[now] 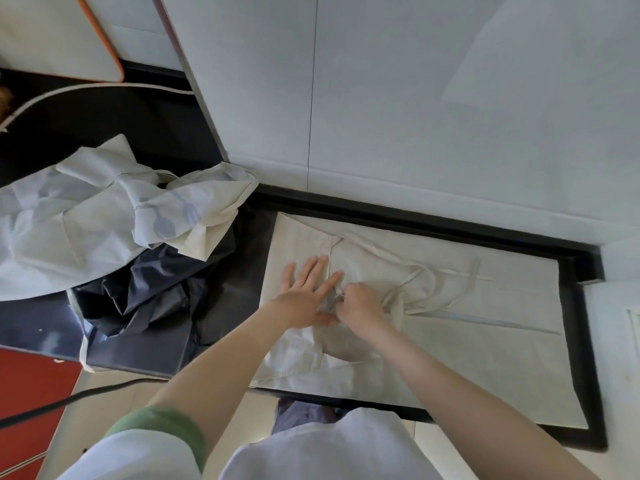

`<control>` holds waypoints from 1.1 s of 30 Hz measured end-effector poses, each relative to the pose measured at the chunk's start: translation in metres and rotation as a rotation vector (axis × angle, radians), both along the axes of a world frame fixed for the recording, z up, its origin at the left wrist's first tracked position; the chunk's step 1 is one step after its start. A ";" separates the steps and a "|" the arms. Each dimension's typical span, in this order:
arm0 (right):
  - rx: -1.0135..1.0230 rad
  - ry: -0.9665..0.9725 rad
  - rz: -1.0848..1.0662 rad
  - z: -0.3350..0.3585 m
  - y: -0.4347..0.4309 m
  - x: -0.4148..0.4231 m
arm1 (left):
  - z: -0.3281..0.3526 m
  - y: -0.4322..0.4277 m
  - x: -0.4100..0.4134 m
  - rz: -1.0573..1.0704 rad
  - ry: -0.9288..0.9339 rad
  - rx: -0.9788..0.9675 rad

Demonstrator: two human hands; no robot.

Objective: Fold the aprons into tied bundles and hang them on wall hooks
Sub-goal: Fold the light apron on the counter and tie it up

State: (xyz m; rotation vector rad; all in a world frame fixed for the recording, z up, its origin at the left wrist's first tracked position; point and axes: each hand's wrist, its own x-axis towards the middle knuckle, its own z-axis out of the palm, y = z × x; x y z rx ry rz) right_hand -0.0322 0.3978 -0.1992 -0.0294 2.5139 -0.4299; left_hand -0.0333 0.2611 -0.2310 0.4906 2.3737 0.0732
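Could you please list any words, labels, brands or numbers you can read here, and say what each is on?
None can be read.
The crumpled apron bears only pale blue fork and spoon pictures, no letters.
The cream apron, the dark cloth and the wall show no writing.

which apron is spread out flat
The cream apron under the left hand and right hand; the printed white apron and the dark navy apron lie crumpled to its left.

Single view: head-worn wide-angle cam, pitched steeply down and forward at the desk [587, 358], close in. Wall [415, 98] behind the desk fills the upper frame; straight lines lean toward the edges.
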 end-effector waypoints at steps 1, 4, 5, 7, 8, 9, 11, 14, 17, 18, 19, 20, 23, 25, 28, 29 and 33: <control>-0.016 -0.023 -0.031 0.000 0.000 -0.001 | 0.000 0.000 0.000 0.005 0.003 -0.001; -0.174 -0.120 -0.236 0.005 0.002 -0.007 | -0.001 0.000 0.001 0.011 0.006 -0.005; -0.263 -0.174 -0.318 0.009 0.005 -0.011 | 0.000 0.001 0.001 0.012 0.001 -0.006; -0.428 -0.263 -0.467 0.019 0.012 -0.019 | 0.003 0.002 0.000 0.016 -0.013 -0.014; -0.478 -0.276 -0.505 0.025 0.018 -0.025 | 0.005 0.003 0.000 0.018 -0.017 -0.019; -0.500 -0.276 -0.498 0.032 0.026 -0.031 | 0.007 0.004 0.000 0.019 -0.021 -0.021; -0.450 -0.267 -0.359 0.050 0.042 -0.040 | 0.009 0.005 0.000 0.023 -0.027 -0.021; -0.180 -0.170 -0.034 0.068 0.076 -0.052 | 0.010 0.006 0.000 0.029 -0.035 -0.036; -0.087 0.201 -0.138 0.079 0.119 -0.060 | 0.014 0.011 -0.003 0.042 -0.053 -0.096; -0.148 0.354 -0.278 0.083 0.132 -0.061 | 0.016 0.014 -0.004 0.038 -0.048 -0.130; -0.203 0.494 -0.411 0.085 0.146 -0.061 | 0.020 0.018 -0.005 0.028 -0.038 -0.169; -0.240 0.598 -0.510 0.088 0.158 -0.060 | 0.022 0.023 -0.005 0.018 -0.027 -0.206; -0.222 0.754 -0.679 0.090 0.192 -0.052 | 0.029 0.038 -0.005 0.011 -0.003 -0.309; -0.052 0.737 -0.701 0.087 0.214 -0.044 | 0.032 0.046 -0.006 0.013 0.003 -0.355; 0.298 0.406 -0.617 0.067 0.241 -0.026 | 0.037 0.054 -0.007 0.006 0.022 -0.393; 0.400 0.220 -0.559 0.060 0.243 -0.018 | 0.038 0.056 -0.006 0.012 0.029 -0.395; 0.302 -0.041 -0.272 0.034 0.220 0.001 | 0.043 0.065 -0.008 -0.037 0.052 -0.326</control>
